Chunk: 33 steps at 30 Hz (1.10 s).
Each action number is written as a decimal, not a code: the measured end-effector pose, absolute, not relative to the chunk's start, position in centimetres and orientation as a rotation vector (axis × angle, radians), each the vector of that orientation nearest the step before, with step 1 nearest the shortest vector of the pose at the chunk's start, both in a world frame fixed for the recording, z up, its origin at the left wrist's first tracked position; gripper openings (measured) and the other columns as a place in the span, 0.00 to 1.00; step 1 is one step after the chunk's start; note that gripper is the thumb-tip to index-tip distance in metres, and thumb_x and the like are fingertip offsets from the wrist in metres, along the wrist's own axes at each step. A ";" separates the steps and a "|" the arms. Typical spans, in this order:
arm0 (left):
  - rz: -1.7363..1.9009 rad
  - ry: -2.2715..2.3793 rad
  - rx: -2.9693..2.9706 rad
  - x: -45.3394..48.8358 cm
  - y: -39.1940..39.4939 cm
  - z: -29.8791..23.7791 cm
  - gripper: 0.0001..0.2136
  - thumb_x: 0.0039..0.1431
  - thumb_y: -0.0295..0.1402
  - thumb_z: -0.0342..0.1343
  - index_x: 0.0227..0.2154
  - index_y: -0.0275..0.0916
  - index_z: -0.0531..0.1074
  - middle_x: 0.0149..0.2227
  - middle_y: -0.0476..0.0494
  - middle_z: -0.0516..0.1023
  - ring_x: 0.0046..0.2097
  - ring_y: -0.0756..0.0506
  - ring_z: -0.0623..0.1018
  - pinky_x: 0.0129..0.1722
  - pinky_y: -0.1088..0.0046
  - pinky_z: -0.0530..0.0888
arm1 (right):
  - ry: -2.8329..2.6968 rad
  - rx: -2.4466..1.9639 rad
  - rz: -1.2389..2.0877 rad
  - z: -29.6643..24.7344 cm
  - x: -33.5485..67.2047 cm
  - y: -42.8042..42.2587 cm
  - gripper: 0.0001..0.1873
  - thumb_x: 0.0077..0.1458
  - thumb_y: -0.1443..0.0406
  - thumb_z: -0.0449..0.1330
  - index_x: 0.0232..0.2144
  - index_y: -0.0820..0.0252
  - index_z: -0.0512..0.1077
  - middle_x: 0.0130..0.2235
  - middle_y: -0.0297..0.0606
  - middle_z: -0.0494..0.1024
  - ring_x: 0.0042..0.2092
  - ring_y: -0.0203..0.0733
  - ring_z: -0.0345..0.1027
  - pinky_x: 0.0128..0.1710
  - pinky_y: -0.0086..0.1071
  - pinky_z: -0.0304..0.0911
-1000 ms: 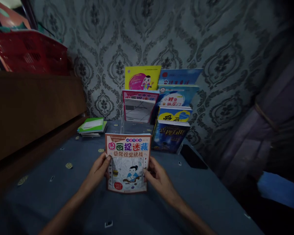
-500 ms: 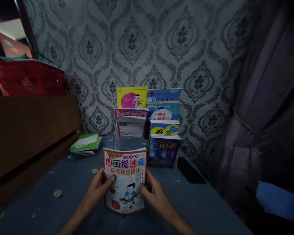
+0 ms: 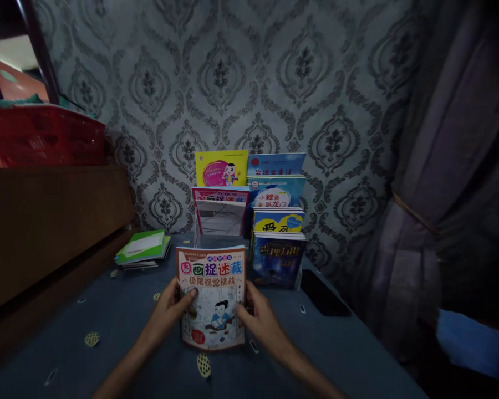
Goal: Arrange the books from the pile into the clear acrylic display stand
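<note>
Between my two hands a picture-puzzle book (image 3: pixel 212 302) is held upright, its cover with colourful Chinese lettering facing me. My left hand (image 3: pixel 171 305) grips its left edge, thumb on the cover and fingers behind. On the right edge my right hand (image 3: pixel 258 313) has the same kind of grip, with the fingers hidden behind the book. Just beyond stands a tiered rack of books: a yellow book (image 3: pixel 222 168) and a pink-edged book (image 3: pixel 220 195) in the left column, blue books (image 3: pixel 276 191) and a dark blue book (image 3: pixel 278 260) in the right column.
A green-topped stack of books (image 3: pixel 143 247) lies on the blue patterned cloth (image 3: pixel 120 321) at left. A black flat object (image 3: pixel 324 293) rests right of the rack. A red basket (image 3: pixel 44 133) sits on a wooden cabinet (image 3: pixel 54 221). A curtain (image 3: pixel 411 221) hangs at right.
Both hands have raised the book slightly and moved it away from me, toward the rack. More of the cloth shows below its bottom edge. The camera view has shifted a little.
</note>
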<state>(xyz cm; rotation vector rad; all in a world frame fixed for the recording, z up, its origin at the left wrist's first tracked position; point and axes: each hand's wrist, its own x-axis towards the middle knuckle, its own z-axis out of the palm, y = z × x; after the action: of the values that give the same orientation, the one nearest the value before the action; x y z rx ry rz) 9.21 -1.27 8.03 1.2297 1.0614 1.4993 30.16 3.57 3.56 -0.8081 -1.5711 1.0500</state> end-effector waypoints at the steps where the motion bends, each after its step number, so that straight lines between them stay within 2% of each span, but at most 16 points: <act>1: 1.502 1.049 1.237 9.3 -0.8 8.3 0.25 0.41 0.49 0.70 0.39 0.39 0.74 0.42 0.38 0.82 0.45 0.39 0.80 0.48 0.63 0.76 | -1.567 -0.808 1.030 3.8 30.2 4.0 0.19 0.44 0.68 0.60 0.42 0.57 0.73 0.40 0.38 0.81 0.41 0.47 0.74 0.45 0.43 0.70; 7: 1.536 0.994 1.297 9.5 1.8 9.1 0.25 0.44 0.48 0.69 0.42 0.38 0.74 0.45 0.38 0.81 0.47 0.40 0.80 0.49 0.64 0.75 | -1.646 -0.859 0.858 5.6 30.4 5.9 0.16 0.46 0.68 0.57 0.40 0.56 0.71 0.36 0.35 0.80 0.36 0.45 0.73 0.43 0.41 0.69; 12: 1.527 1.028 1.276 9.5 2.6 7.3 0.26 0.42 0.50 0.70 0.40 0.38 0.73 0.42 0.39 0.82 0.47 0.40 0.80 0.48 0.64 0.75 | -1.662 -0.877 0.825 3.8 30.6 6.1 0.17 0.48 0.67 0.57 0.43 0.56 0.70 0.41 0.38 0.81 0.42 0.49 0.74 0.43 0.41 0.68; 16: 1.519 1.058 1.281 9.2 2.7 6.1 0.26 0.43 0.50 0.69 0.40 0.38 0.73 0.44 0.38 0.81 0.49 0.39 0.79 0.48 0.64 0.75 | -1.640 -0.875 0.853 2.4 30.6 6.3 0.21 0.48 0.65 0.57 0.47 0.57 0.69 0.44 0.41 0.81 0.46 0.50 0.74 0.47 0.43 0.68; 23: 1.495 1.124 1.293 8.6 5.3 5.4 0.30 0.33 0.57 0.69 0.33 0.38 0.72 0.38 0.38 0.82 0.44 0.37 0.80 0.43 0.63 0.77 | -1.650 -0.918 0.813 2.3 30.3 7.6 0.20 0.44 0.66 0.54 0.43 0.59 0.69 0.42 0.42 0.81 0.45 0.50 0.75 0.46 0.41 0.69; 29: 1.525 1.048 1.384 8.5 7.4 6.1 0.28 0.39 0.54 0.68 0.38 0.38 0.72 0.44 0.38 0.81 0.47 0.37 0.79 0.46 0.62 0.76 | -1.704 -0.943 0.705 3.6 30.7 8.8 0.16 0.48 0.66 0.54 0.42 0.58 0.68 0.41 0.41 0.81 0.43 0.49 0.75 0.44 0.41 0.69; 33: 1.577 1.065 1.503 8.2 9.5 8.5 0.25 0.42 0.51 0.66 0.38 0.38 0.71 0.41 0.40 0.81 0.42 0.39 0.80 0.40 0.64 0.77 | -1.752 -0.908 0.591 6.6 30.7 10.3 0.14 0.50 0.67 0.54 0.41 0.56 0.67 0.40 0.39 0.80 0.43 0.47 0.74 0.44 0.38 0.69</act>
<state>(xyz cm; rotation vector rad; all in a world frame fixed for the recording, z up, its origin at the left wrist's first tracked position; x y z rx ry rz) 8.22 9.47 8.52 1.5028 1.0646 1.5772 30.65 10.29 6.60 -0.9082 -1.7520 0.5911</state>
